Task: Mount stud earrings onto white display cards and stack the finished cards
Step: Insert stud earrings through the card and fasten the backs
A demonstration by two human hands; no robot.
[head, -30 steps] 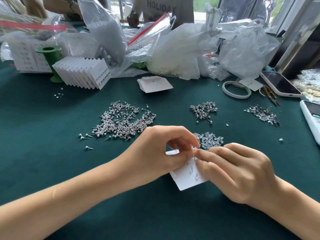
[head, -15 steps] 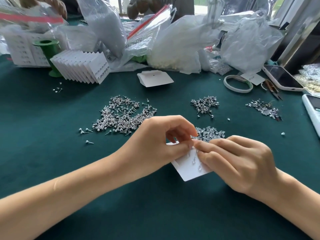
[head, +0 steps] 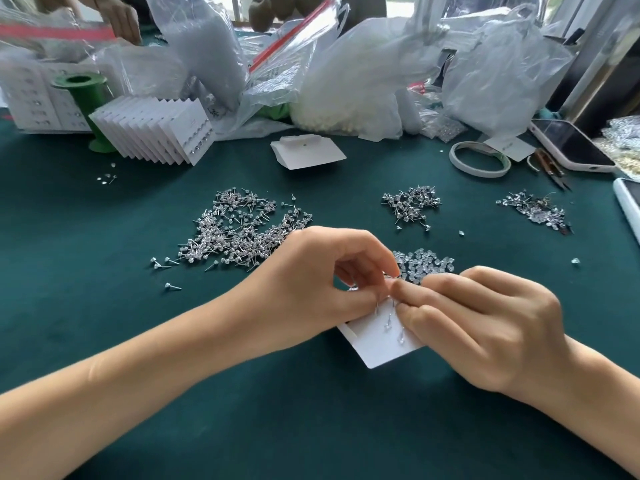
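The scene is evenly lit by soft daylight admitted from the windows behind the plastic bags (head: 363,81). Pale glare is thrown across the bags and the phone (head: 571,145) screen to their right. Faint, diffuse shadows are cast below them on the green tablecloth (head: 104,323). Wide-angle bending is seen at the edges; slight softness is noted throughout.

Both hands meet over a white card (head: 379,344) on the green table (head: 104,323): left hand (head: 311,292) pinches its top edge, right hand (head: 485,327) pinches at a stud post (a few posts already poke through). Big earring pile (head: 239,233) sits behind.
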